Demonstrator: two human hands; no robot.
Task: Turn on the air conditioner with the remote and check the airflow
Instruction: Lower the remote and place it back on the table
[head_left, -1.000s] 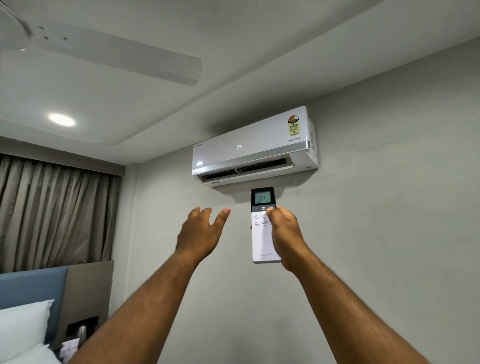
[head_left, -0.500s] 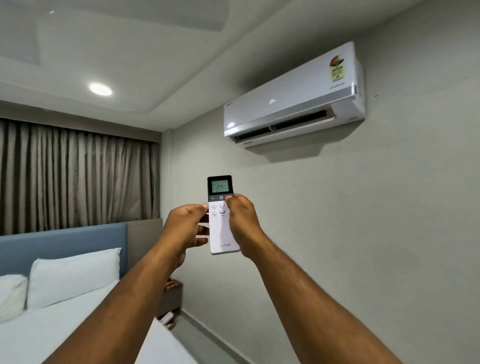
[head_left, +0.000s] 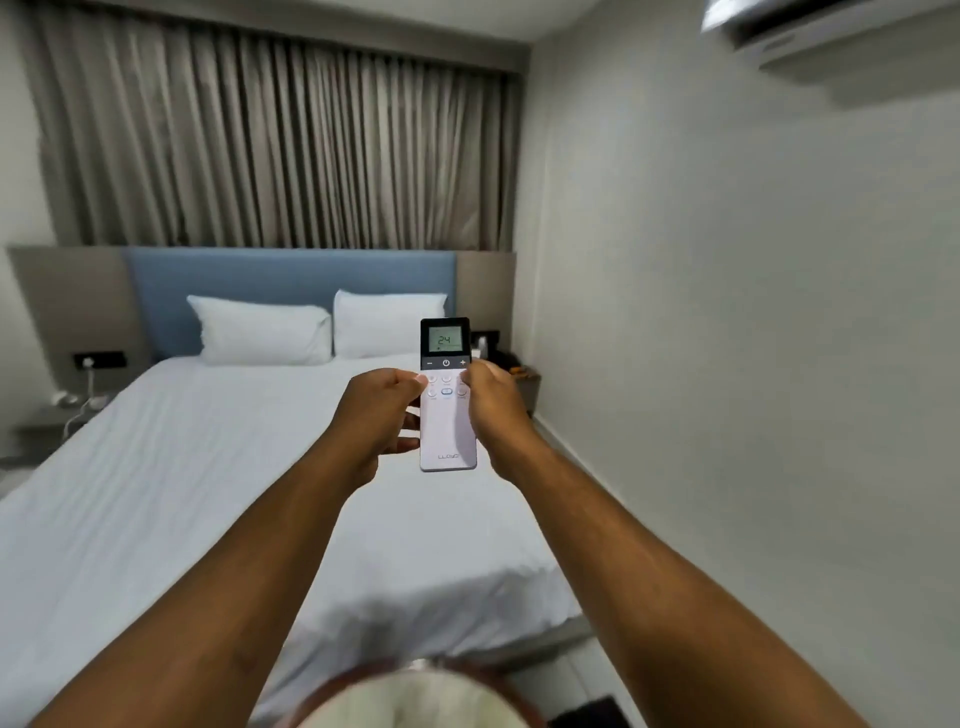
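Two bare hands hold one white remote out in front, over a bed with a white sheet. At about nine o'clock, a wall socket sits by the blue headboard, and two white pillows lie side by side under gray curtains.

Near the middle, the left hand is curled against the remote's left edge, its fingers bent in close together and its thumb near the buttons. The remote stands upright between the hands, and its little screen shows 24. The right hand pinches the right edge, thumb on the front by the top buttons; I cannot tell if it is pressing.

Far up at one o'clock, only the bottom corner of the air conditioner peeks in on the wall, well apart from the remote. Its flap looks dark and open, so I think it is already on. Nothing here shows a hand feeling the air, so I cannot tell whether that check is done.
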